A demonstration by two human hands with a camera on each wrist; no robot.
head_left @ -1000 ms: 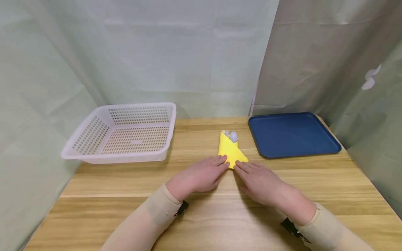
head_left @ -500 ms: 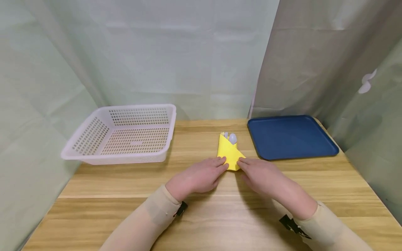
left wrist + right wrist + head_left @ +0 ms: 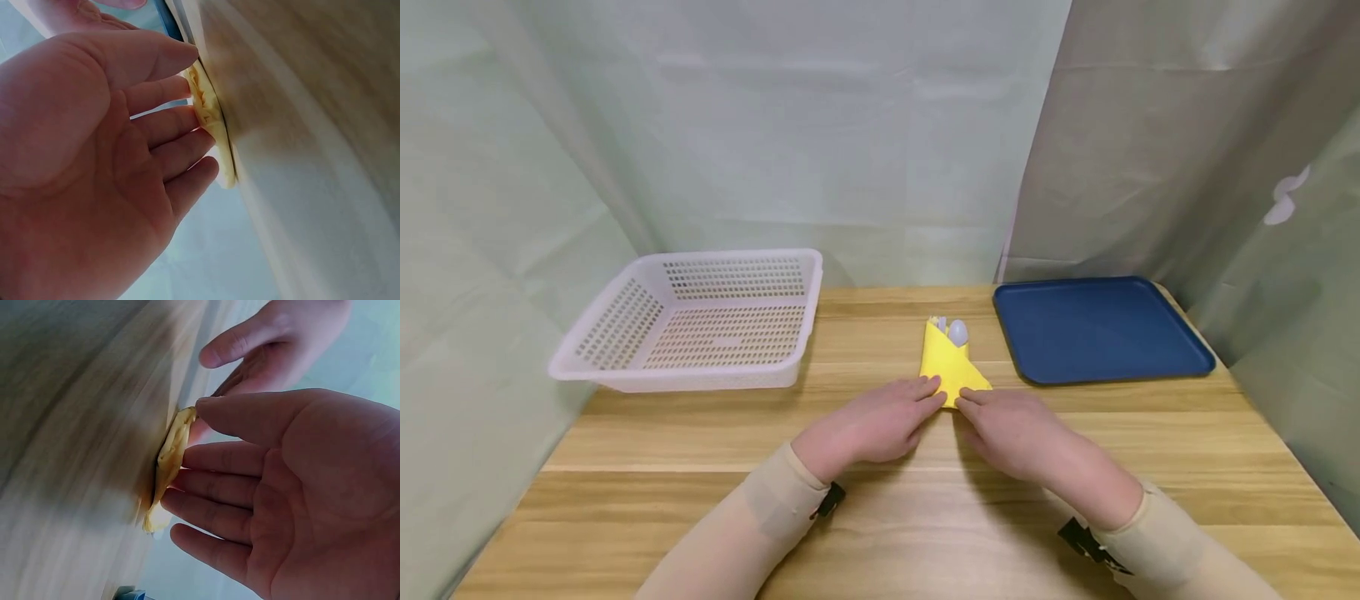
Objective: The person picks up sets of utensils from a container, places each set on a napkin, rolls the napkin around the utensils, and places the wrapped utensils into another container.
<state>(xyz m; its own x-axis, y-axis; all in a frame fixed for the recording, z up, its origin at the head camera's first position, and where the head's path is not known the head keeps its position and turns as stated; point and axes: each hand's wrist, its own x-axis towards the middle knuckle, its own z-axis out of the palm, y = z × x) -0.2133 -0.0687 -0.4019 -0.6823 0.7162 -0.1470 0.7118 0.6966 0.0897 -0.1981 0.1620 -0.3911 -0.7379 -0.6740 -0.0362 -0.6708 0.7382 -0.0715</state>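
A folded yellow napkin [image 3: 945, 357] lies on the wooden table, with the bowl of a spoon [image 3: 958, 332] and the tops of other light cutlery [image 3: 942, 322] sticking out at its far end. The cutlery's lower parts are hidden inside it. My left hand [image 3: 880, 421] presses the napkin's near left part with outstretched fingers. On the near right part rest the extended fingers of my right hand [image 3: 1011, 433], beside a pointed flap. In the right wrist view the thumb [image 3: 234, 415] meets the napkin's near edge [image 3: 172, 450]. Both palms show in the wrist views.
To the left stands a white perforated plastic basket [image 3: 760, 379]. A blue tray [image 3: 1097, 333] lies at the back right of the table [image 3: 880, 533]. Grey curtains [image 3: 820, 125] hang behind and at both sides.
My right hand slid right over the flap half a second ago, then came back left, so the flap's tip shows again. The left hand stays on the napkin.
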